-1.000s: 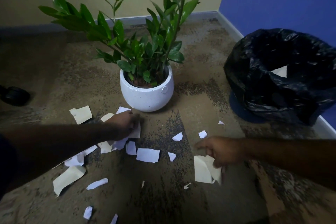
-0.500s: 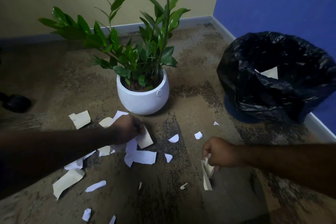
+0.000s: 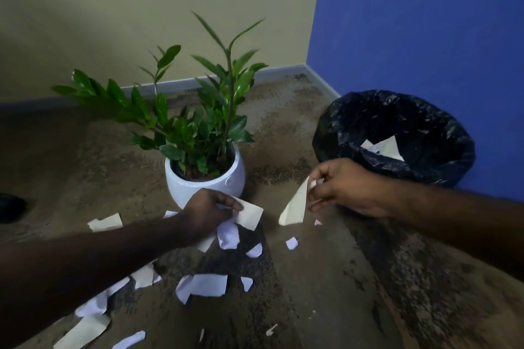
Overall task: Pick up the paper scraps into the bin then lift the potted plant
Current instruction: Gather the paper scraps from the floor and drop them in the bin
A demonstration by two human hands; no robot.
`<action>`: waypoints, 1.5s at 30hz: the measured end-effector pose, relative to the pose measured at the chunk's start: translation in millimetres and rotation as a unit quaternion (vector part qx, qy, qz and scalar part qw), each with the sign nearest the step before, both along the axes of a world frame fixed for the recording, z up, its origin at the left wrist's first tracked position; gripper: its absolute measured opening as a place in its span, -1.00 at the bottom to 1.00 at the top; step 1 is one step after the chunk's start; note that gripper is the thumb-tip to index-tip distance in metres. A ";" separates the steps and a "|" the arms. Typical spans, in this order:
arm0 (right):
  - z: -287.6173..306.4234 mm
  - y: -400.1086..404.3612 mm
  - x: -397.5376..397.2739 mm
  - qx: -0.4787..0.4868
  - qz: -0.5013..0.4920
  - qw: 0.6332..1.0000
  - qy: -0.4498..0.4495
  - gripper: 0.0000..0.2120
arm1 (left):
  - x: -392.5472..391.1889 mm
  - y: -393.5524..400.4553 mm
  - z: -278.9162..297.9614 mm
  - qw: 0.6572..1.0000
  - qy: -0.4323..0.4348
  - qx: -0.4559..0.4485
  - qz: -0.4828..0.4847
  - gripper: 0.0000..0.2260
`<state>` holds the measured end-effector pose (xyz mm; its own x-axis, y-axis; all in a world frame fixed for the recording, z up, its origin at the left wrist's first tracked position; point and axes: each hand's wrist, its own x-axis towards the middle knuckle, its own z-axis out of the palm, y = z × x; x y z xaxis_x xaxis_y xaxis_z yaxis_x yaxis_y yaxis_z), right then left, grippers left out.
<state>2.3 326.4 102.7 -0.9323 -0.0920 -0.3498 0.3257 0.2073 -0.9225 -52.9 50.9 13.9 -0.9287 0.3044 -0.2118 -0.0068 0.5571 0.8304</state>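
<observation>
A green potted plant (image 3: 198,127) in a round white pot (image 3: 181,187) stands on the floor in the middle. My left hand (image 3: 207,211) hovers just in front of the pot and pinches cream and white paper scraps (image 3: 251,215). My right hand (image 3: 337,187) is raised to the right and grips a cream scrap (image 3: 296,204) that hangs down from its fingers. It is just left of the bin (image 3: 397,136), which has a black liner and holds pale paper pieces (image 3: 388,147). Several more scraps (image 3: 207,285) lie on the floor below my hands.
The floor is brown and mottled. A beige wall runs behind the plant and a blue wall (image 3: 425,22) stands right behind the bin. A dark object (image 3: 10,205) lies at the left edge. Loose scraps spread toward the lower left (image 3: 85,330).
Both hands have lifted off the floor with their scraps. My right hand has moved up and right toward the bin; my left has risen in front of the pot.
</observation>
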 end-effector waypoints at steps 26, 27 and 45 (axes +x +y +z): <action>51.6 178.0 -33.4 -0.021 -0.372 0.927 0.055 -0.64 | -30.5 192.8 152.2 0.964 -0.014 0.263 -0.016 -0.89; 52.3 178.3 -33.5 -0.017 -0.371 0.927 0.052 -0.61 | -33.3 206.5 154.2 0.964 -0.016 0.267 -0.003 -0.87; 41.0 168.3 -38.1 0.010 -0.372 0.925 0.078 -0.83 | -32.1 253.9 152.3 0.965 -0.115 0.189 -0.143 -0.66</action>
<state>-35.9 494.7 143.8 -0.7747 0.5999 -0.1999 0.2476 -0.0031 -0.9689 -85.0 304.8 166.1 -0.7367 0.6375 -0.2255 -0.1059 0.2206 0.9696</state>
